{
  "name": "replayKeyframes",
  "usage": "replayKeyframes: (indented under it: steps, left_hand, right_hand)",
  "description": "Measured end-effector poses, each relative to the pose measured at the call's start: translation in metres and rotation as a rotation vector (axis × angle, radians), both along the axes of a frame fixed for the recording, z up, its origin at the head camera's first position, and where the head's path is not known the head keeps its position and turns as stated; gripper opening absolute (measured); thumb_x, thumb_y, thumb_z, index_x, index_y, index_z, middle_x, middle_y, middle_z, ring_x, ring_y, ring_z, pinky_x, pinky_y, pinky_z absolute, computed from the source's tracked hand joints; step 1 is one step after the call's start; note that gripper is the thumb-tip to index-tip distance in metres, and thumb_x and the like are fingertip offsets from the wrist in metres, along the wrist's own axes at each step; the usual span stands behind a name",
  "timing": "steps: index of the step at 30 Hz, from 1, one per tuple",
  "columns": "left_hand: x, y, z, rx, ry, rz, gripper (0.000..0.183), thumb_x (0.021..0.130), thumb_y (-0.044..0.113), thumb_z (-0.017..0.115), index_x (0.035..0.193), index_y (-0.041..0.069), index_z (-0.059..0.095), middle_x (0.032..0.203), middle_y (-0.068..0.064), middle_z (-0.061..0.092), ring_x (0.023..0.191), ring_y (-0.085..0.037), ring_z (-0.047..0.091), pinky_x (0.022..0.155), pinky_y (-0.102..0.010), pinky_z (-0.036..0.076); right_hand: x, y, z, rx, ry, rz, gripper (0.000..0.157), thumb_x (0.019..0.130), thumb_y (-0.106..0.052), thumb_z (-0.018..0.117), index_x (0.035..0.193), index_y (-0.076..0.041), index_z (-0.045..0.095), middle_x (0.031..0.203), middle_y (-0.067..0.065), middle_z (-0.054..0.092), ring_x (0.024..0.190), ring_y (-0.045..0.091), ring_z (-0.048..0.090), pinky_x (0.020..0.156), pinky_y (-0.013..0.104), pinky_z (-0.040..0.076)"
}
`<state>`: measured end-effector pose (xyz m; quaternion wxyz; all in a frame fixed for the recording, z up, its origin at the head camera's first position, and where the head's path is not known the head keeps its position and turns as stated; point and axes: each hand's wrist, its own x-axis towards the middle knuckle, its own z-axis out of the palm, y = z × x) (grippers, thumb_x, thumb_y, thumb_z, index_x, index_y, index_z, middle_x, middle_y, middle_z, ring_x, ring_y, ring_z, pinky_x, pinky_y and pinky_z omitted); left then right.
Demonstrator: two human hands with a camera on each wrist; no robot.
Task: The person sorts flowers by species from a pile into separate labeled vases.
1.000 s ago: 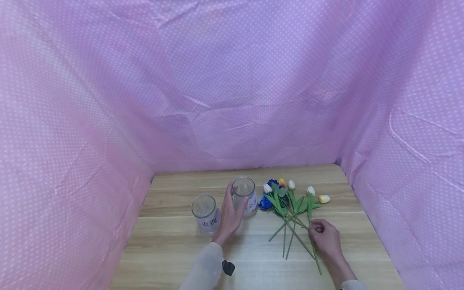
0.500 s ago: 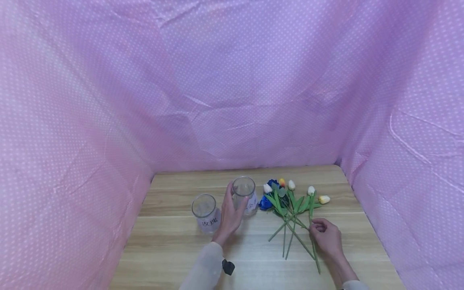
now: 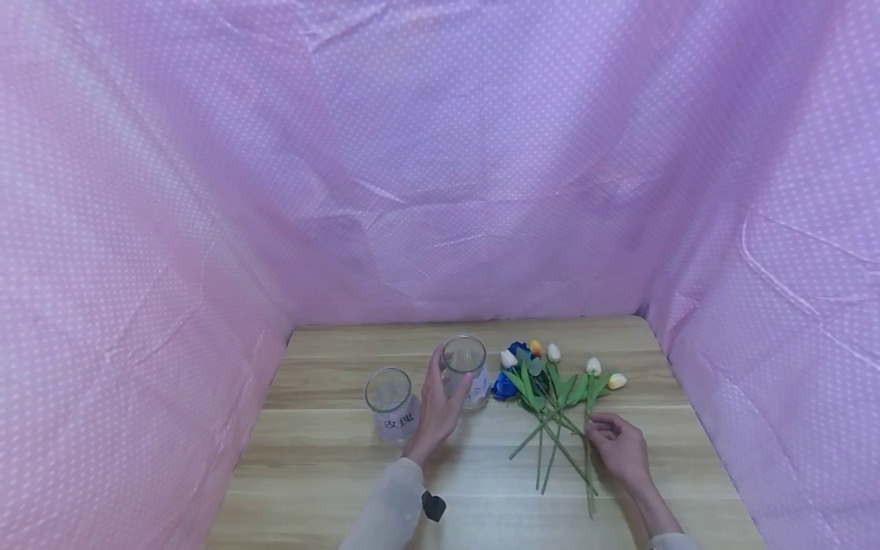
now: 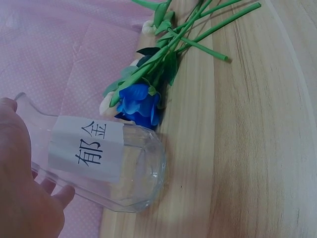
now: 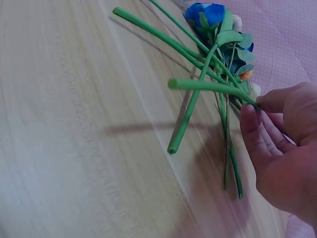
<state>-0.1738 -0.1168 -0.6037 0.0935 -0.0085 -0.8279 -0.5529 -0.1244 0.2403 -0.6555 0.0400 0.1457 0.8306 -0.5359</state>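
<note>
My left hand (image 3: 440,405) grips a clear glass vase (image 4: 141,181) from its left side, thumb across the front. The vase bears a white paper label (image 4: 86,148) with black handwritten characters. My right hand (image 3: 622,451) pinches the green stem of a white tulip (image 3: 593,367) between thumb and fingertips. In the right wrist view that stem (image 5: 198,86) points out from the pinch, its cut end above the table and its shadow apart from it. Beside it lie more artificial flowers: white tulips, a yellow-white tulip (image 3: 617,380) and blue roses (image 4: 136,104), their stems crossing.
A second labelled glass vase (image 3: 389,405) stands just left of my left forearm. An orange-yellow tulip (image 3: 535,348) lies among the flowers at the back. The wooden table (image 3: 323,473) is enclosed by pink dotted cloth (image 3: 440,252) behind and at both sides.
The lower end of the pinched tulip stem has swung left, while its bloom has shifted slightly right. My left hand and the vase stay put.
</note>
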Motion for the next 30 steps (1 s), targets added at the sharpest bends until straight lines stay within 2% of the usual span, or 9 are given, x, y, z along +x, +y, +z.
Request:
replayKeyframes:
  steps: [7, 12, 19, 25, 30]
  left_hand:
    - [0.0, 0.001, -0.001, 0.003, -0.007, 0.004, 0.089, 0.108, 0.055, 0.07, 0.179, 0.026, 0.025, 0.179, -0.017, 0.045, 0.162, -0.044, 0.05, 0.128, -0.076, 0.045]
    - [0.0, 0.001, -0.002, 0.006, -0.008, 0.005, 0.088, 0.109, 0.055, 0.069, 0.179, 0.027, 0.025, 0.179, -0.017, 0.045, 0.162, -0.044, 0.05, 0.128, -0.077, 0.044]
    - [0.0, 0.001, -0.002, 0.008, -0.006, 0.003, 0.088, 0.109, 0.054, 0.07, 0.179, 0.027, 0.025, 0.18, -0.016, 0.045, 0.162, -0.043, 0.05, 0.129, -0.076, 0.045]
    - [0.001, 0.001, -0.002, 0.013, -0.011, -0.002, 0.088, 0.109, 0.055, 0.069, 0.179, 0.027, 0.024, 0.181, -0.015, 0.043, 0.163, -0.042, 0.049, 0.129, -0.075, 0.044]
    - [0.001, 0.001, -0.002, 0.02, -0.002, -0.009, 0.088, 0.109, 0.055, 0.068, 0.18, 0.026, 0.024, 0.18, -0.017, 0.043, 0.162, -0.043, 0.049, 0.129, -0.071, 0.048]
  right_hand:
    - [0.0, -0.001, 0.003, -0.115, -0.047, 0.006, 0.051, 0.105, -0.011, 0.079, 0.15, 0.006, 0.063, 0.133, 0.023, 0.079, 0.091, -0.009, 0.073, 0.084, 0.015, 0.066]
    - [0.001, -0.001, 0.004, -0.152, -0.045, 0.009, 0.054, 0.104, -0.011, 0.079, 0.153, 0.005, 0.061, 0.143, 0.026, 0.075, 0.095, -0.011, 0.073, 0.088, 0.013, 0.065]
    - [0.001, -0.002, 0.009, -0.19, 0.006, -0.012, 0.055, 0.102, -0.01, 0.082, 0.152, 0.005, 0.062, 0.145, 0.026, 0.075, 0.099, -0.004, 0.077, 0.09, 0.013, 0.065]
    - [-0.001, -0.007, 0.016, -0.182, 0.073, -0.014, 0.052, 0.102, -0.008, 0.083, 0.149, 0.004, 0.065, 0.134, 0.02, 0.081, 0.096, -0.007, 0.076, 0.088, 0.015, 0.067]
    - [-0.002, -0.013, 0.025, -0.174, 0.103, 0.007, 0.048, 0.102, -0.006, 0.081, 0.147, 0.004, 0.066, 0.136, 0.022, 0.079, 0.096, -0.007, 0.076, 0.087, 0.016, 0.067]
